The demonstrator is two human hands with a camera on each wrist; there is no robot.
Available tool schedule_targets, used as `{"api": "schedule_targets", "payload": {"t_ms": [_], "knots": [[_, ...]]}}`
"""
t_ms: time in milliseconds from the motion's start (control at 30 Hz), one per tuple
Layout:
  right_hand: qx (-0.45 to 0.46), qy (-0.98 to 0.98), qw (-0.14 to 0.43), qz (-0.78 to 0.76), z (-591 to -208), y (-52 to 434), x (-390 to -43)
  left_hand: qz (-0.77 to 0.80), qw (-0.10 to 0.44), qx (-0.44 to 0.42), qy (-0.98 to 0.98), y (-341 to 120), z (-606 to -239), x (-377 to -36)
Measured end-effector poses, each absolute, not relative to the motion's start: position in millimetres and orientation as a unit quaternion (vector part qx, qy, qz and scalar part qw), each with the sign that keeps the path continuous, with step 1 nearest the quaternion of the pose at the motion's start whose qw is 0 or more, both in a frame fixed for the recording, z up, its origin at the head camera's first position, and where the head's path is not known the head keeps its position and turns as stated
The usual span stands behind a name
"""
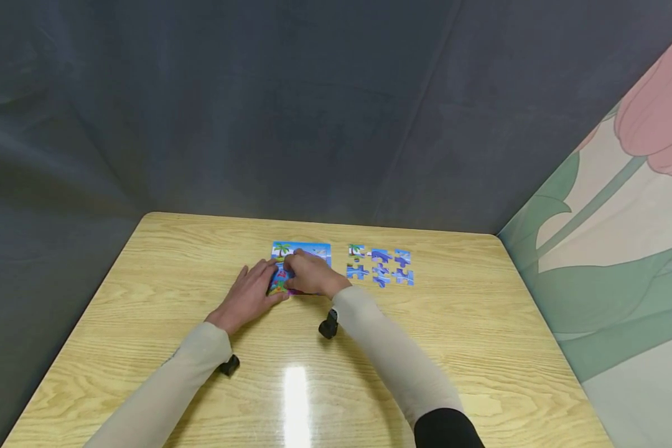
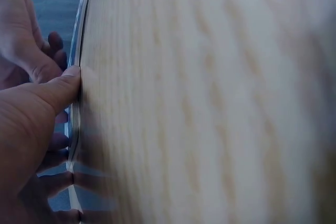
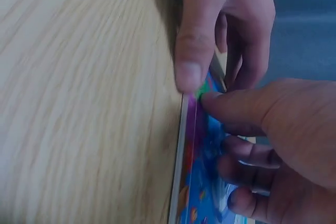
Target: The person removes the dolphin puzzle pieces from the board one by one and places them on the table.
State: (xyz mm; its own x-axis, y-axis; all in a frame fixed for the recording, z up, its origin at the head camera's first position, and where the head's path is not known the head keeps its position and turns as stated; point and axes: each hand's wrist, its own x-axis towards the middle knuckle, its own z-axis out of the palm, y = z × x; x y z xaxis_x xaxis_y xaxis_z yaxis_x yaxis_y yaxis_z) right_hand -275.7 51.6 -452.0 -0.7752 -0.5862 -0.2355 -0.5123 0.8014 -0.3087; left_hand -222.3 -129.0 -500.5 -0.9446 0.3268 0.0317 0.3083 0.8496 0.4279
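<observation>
1. Head view: both hands meet over a colourful puzzle board (image 1: 308,250) on the wooden table (image 1: 145,298). The left hand (image 1: 250,294) lies flat with its fingers stretched out, the fingertips resting on the board's left edge. The right hand (image 1: 312,274) is bent over the board's lower half, fingers curled down onto it; whether it pinches a piece cannot be told from here. The board serves as the tray for the picture: a palm tree and sky show on its part beyond the hands. To the right of the right hand, apart from the board, six loose blue puzzle pieces (image 1: 379,266) lie in two rows on the table.

2. Left wrist view: the left hand's thumb (image 2: 60,90) presses against the thin edge of the board (image 2: 75,124), fingers relaxed and not gripping. The other hand's fingers (image 2: 37,69) are close beyond it. The table (image 2: 210,103) is blurred.

3. Right wrist view: the right hand's thumb (image 3: 231,103) and curled fingers (image 3: 247,182) press on the printed surface of the board (image 3: 202,182), at its edge. The left hand's thumb (image 3: 191,51) touches the same edge from the table (image 3: 79,103) side
</observation>
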Motion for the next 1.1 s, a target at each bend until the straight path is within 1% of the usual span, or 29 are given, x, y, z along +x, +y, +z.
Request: {"api": "schedule_targets", "payload": {"t_ms": [133,333,500,733,933,1100], "knots": [[-0.281,0.939,0.172,-0.098,-449.9,43.4,-276.3,0.225,0.019,0.161,0.961,-128.4,-500.4,-222.5],[-0.256,0.929,0.228,-0.14,-449.0,40.6,-279.7,0.23,0.017,0.165,0.959,-127.9,-499.8,-222.4],[-0.245,0.915,0.256,-0.192,-450.4,42.8,-282.7,0.243,0.035,0.163,0.956,-130.3,-499.3,-225.2],[-0.253,0.904,0.262,-0.222,-456.6,45.6,-286.3,0.252,0.073,0.15,0.953,-135.4,-494.0,-228.8],[-0.258,0.897,0.241,-0.265,-461.7,48.1,-285.9,0.243,0.077,0.155,0.954,-134.9,-491.5,-227.6],[-0.24,0.888,0.244,-0.307,-461.9,49.9,-283.3,0.24,0.079,0.158,0.955,-135.3,-492.7,-228.0]]}}
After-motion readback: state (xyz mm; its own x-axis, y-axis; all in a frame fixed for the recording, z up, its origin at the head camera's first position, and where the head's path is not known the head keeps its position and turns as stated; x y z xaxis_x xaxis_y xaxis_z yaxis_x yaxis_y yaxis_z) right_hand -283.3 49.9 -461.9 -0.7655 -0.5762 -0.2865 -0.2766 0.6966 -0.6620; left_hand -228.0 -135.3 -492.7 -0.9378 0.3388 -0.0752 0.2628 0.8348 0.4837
